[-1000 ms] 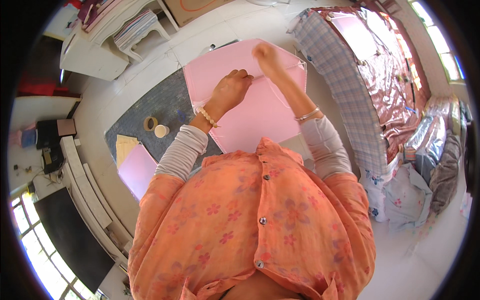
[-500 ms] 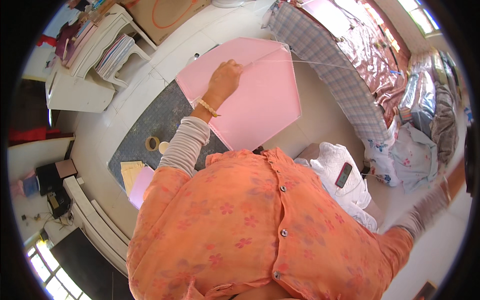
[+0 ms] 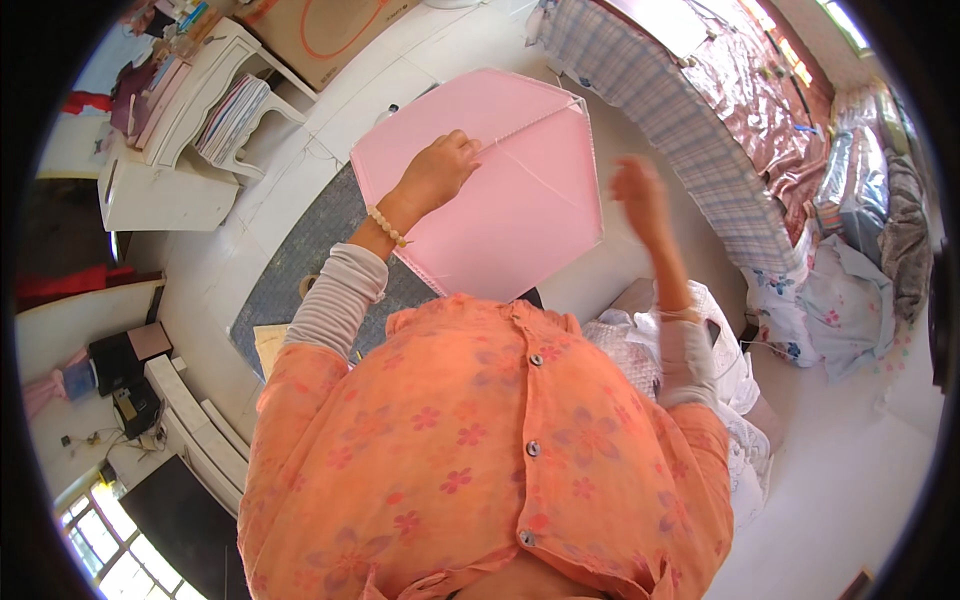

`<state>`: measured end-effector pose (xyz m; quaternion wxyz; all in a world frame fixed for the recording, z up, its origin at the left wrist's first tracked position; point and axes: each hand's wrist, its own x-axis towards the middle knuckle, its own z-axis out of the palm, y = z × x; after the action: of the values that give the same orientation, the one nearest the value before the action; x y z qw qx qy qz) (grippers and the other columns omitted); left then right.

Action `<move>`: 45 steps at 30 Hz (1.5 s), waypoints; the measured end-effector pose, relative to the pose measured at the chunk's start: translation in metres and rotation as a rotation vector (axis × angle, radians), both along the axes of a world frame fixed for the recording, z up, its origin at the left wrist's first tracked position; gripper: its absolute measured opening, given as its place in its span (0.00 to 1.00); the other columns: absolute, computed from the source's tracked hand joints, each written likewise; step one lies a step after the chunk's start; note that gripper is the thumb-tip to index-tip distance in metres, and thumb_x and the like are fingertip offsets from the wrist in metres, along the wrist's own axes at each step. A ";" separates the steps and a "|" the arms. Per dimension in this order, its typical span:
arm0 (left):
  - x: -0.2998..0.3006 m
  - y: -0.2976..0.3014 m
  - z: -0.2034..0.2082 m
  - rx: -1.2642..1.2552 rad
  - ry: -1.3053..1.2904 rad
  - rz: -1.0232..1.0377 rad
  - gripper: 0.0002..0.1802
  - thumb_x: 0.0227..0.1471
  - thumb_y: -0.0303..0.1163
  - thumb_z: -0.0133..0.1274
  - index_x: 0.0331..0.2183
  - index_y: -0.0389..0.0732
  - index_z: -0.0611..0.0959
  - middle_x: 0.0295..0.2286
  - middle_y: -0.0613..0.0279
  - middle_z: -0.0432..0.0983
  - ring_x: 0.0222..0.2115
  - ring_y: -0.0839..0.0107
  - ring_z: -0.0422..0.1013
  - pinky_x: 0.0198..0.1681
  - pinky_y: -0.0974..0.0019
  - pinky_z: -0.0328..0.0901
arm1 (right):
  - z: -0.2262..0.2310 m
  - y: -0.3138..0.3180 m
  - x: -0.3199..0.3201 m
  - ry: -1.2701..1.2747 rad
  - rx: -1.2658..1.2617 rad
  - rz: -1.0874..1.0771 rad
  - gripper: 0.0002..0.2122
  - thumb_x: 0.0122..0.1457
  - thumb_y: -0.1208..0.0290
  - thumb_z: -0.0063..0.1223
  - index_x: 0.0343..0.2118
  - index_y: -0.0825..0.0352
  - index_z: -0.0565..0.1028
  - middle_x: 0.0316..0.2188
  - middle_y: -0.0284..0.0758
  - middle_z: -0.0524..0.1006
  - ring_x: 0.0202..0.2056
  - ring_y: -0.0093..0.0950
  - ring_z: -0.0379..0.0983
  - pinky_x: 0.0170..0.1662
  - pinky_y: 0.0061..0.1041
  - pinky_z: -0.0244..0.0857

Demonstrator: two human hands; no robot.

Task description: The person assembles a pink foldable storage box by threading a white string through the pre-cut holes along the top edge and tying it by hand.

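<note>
A large pink six-sided panel [image 3: 510,215], with white stitching along its edges, lies partly over a dark speckled tabletop [image 3: 290,265]. Across its upper part runs a raised, stitched seam [image 3: 535,122]. My left hand [image 3: 440,172] is closed in a pinch at the left end of that seam. A thin white thread [image 3: 525,165] lies loosely curved on the pink surface below the seam. Just beyond the panel's right edge, my right hand [image 3: 640,195] is raised and smeared by motion. Whether it holds anything does not show.
A roll of tape [image 3: 308,285] is partly hidden by my left sleeve. White cloth [image 3: 730,370] lies by my right arm. A bed or table with a plaid cover [image 3: 640,110] stands at the right, a white cabinet [image 3: 165,190] at the far left.
My right hand has come from the far right back toward the panel. The thread, stretched taut to the right before, now lies slack. My left hand stays at the seam.
</note>
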<state>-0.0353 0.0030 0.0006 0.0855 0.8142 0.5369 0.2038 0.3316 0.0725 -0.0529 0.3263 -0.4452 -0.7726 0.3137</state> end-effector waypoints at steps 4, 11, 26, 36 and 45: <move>0.005 -0.013 0.001 0.023 0.019 -0.046 0.14 0.53 0.33 0.52 0.42 0.39 0.77 0.33 0.55 0.72 0.37 0.58 0.71 0.39 0.60 0.68 | 0.030 -0.049 -0.128 0.147 -0.133 0.079 0.07 0.59 0.77 0.45 0.39 0.67 0.73 0.18 0.39 0.74 0.20 0.31 0.73 0.27 0.30 0.67; 0.010 -0.011 0.002 0.081 0.001 -0.037 0.13 0.53 0.32 0.54 0.39 0.36 0.79 0.34 0.54 0.75 0.36 0.56 0.72 0.40 0.59 0.68 | 0.019 -0.061 -0.159 0.147 -0.078 0.021 0.07 0.59 0.77 0.46 0.39 0.68 0.74 0.20 0.43 0.75 0.23 0.38 0.75 0.30 0.32 0.67; 0.009 -0.010 0.003 0.088 -0.013 -0.042 0.12 0.52 0.32 0.54 0.39 0.36 0.79 0.34 0.55 0.75 0.36 0.57 0.72 0.39 0.60 0.68 | 0.016 -0.059 -0.152 0.069 -0.034 0.018 0.09 0.58 0.78 0.46 0.41 0.67 0.75 0.23 0.46 0.76 0.26 0.43 0.75 0.31 0.35 0.67; 0.007 -0.009 0.002 0.097 -0.043 -0.060 0.11 0.53 0.32 0.54 0.38 0.36 0.80 0.34 0.54 0.75 0.36 0.56 0.72 0.41 0.59 0.68 | 0.020 -0.055 -0.154 0.009 0.024 0.034 0.09 0.58 0.77 0.47 0.40 0.64 0.75 0.27 0.44 0.78 0.29 0.42 0.76 0.33 0.36 0.69; 0.010 -0.011 0.001 0.070 -0.038 -0.060 0.12 0.52 0.31 0.54 0.38 0.36 0.79 0.34 0.54 0.75 0.36 0.56 0.72 0.40 0.59 0.68 | 0.008 -0.046 -0.161 0.037 0.194 -0.012 0.06 0.57 0.76 0.48 0.37 0.63 0.74 0.27 0.41 0.79 0.28 0.41 0.77 0.31 0.37 0.70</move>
<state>-0.0255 -0.0080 0.0021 0.0735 0.8283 0.5032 0.2353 0.1707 0.0263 -0.0449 0.3841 -0.4104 -0.7903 0.2438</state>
